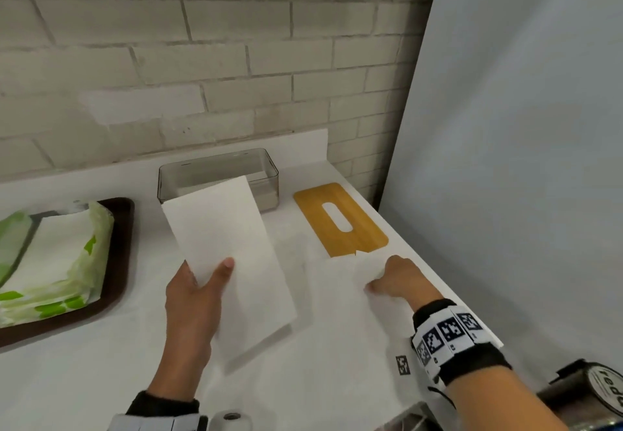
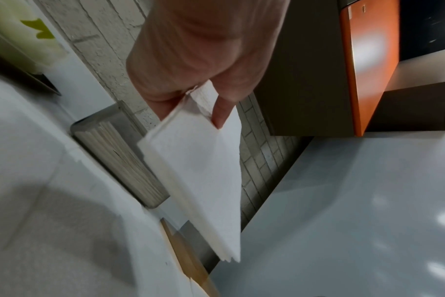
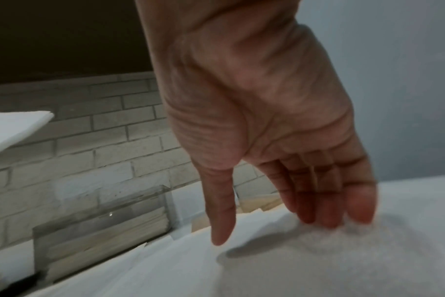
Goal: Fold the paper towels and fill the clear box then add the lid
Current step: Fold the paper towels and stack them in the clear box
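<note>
My left hand [image 1: 202, 282] pinches a folded white paper towel [image 1: 229, 248] by its near edge and holds it above the counter, its far end over the clear box [image 1: 188, 169]. From the left wrist the folded towel [image 2: 201, 180] hangs from thumb and fingers, with the box [image 2: 119, 152] behind showing stacked towels inside. My right hand [image 1: 394, 279] rests with straight fingers [image 3: 328, 211] on an unfolded white sheet [image 1: 337, 312] lying flat on the counter. The yellow lid [image 1: 340, 221] with its oval slot lies right of the box.
A brown tray [image 1: 118, 228] at the left holds an opened green-and-white pack of paper towels [image 1: 50, 258]. A brick wall runs behind the counter, and a grey panel [image 1: 522, 127] stands at the right edge. A tape roll [image 1: 600, 393] sits at the near right corner.
</note>
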A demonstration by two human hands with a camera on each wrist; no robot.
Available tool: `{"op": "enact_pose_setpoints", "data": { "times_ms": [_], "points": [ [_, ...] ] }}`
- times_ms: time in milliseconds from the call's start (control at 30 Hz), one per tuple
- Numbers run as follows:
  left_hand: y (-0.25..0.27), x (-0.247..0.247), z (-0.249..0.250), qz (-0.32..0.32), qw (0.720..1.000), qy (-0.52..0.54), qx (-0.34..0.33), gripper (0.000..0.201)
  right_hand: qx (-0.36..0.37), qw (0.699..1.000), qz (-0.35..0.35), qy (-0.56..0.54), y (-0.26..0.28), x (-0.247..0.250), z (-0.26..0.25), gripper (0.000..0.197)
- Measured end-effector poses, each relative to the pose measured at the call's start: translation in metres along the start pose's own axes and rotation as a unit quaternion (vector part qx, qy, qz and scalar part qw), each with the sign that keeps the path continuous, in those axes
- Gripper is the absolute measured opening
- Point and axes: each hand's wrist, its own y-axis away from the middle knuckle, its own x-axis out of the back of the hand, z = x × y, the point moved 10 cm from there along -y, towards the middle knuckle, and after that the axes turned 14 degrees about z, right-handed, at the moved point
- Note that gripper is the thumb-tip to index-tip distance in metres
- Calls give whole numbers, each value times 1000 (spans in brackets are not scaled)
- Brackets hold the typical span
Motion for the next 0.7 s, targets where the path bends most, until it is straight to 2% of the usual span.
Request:
{"op": "enact_pose_setpoints", "data": {
  "times_ms": [100,367,433,500,533,600,633,700],
  "points": [
    [4,-4,-3,-11,1000,-6,6,19,-45,999,-3,-15,-4,-11,5,78],
    [8,2,-11,-14,1000,-10,22,19,-26,1000,-2,-3,-7,-15,-12,44],
    [7,4,-12,-13,1000,-13,24,20,-25,999,13,-40,-5,-10,-16,45],
    [5,8,-12,-8,999,-20,29,21,-4,988,26,-151,-2,4,-27,45],
    [3,10,-12,-5,999,-20,33,21,18,970,32,-240,2,17,-36,40],
    [1,13,-12,-2,999,-18,33,20,67,901,30,-427,21,55,-56,22],
    [1,15,-10,1,999,-15,32,20,87,858,12,-506,33,74,-67,16],
    [4,14,-7,-7,999,-3,36,15,135,752,-43,-643,58,110,-89,16]
  ]
}}
